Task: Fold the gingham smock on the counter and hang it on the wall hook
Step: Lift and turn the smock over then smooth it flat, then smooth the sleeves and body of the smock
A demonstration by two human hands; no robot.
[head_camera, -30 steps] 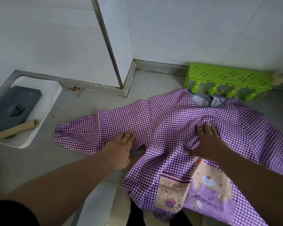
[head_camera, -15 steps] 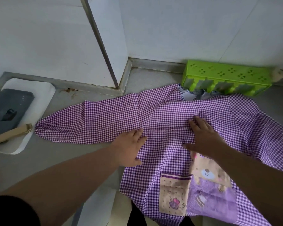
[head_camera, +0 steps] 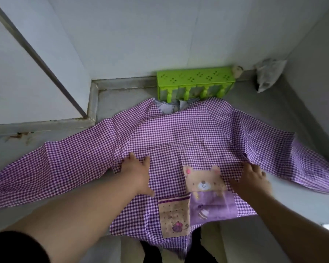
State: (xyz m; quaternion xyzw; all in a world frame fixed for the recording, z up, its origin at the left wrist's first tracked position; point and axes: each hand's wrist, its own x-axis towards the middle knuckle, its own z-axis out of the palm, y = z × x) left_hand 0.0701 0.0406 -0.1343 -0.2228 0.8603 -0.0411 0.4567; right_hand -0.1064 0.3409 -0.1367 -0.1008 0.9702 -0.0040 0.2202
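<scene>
**Smock spread flat, both hands pressing on the cloth**

The purple gingham smock point(head_camera: 179, 137) lies front up on the grey table point(head_camera: 118, 99), both sleeves spread out to the sides and the hem hanging over the near edge. Its neckline points toward the back wall, just in front of a green plastic rack point(head_camera: 195, 83) that stands against the wall. A bear patch point(head_camera: 203, 180) and a small beige pocket point(head_camera: 174, 215) sit on the lower front of the garment.

The left hand point(head_camera: 136, 173) rests flat on the cloth near the left armpit seam, fingers straight and spread, gripping nothing. The right hand point(head_camera: 252, 177) lies on the smock's right side, just beside the bear patch, close to a raised fold where the right sleeve begins; its fingers look slightly bent and blurred, and I cannot tell whether they pinch the fabric or only press on it.

A crumpled white plastic bag point(head_camera: 268, 74) lies in the far right corner of the table, well apart from the smock.
</scene>
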